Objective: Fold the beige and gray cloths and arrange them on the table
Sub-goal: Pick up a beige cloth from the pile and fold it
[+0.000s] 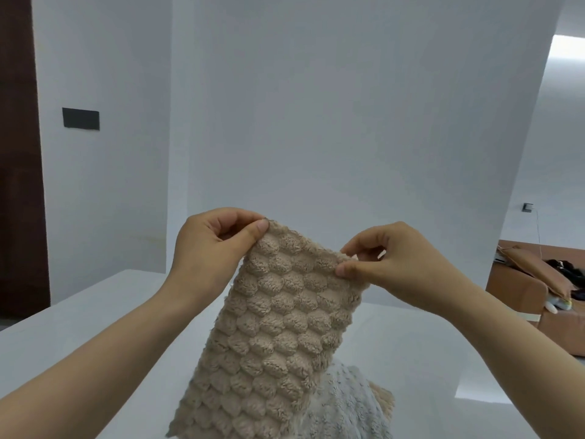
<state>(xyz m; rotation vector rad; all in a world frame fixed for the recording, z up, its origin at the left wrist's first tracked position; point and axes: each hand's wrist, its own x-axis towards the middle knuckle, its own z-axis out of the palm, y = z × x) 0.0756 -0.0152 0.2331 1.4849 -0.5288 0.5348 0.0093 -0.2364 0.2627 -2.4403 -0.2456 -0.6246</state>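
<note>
A fluffy beige cloth [275, 327] with a bubble texture hangs in the air over the white table [95, 312]. My left hand [212, 245] pinches its top left corner between thumb and fingers. My right hand [392, 264] pinches the top right corner. The cloth's lower end drapes down to the bottom edge of the view. Behind and below it a gray cloth [345, 403] lies crumpled on the table, partly hidden by the beige one. A bit of another beige cloth [384, 399] peeks out at the gray cloth's right side.
A white wall stands just behind the table. To the right is a brown sofa [531, 280] with dark items on it. A dark door frame [19, 153] and a black wall plate [80, 118] are at the left.
</note>
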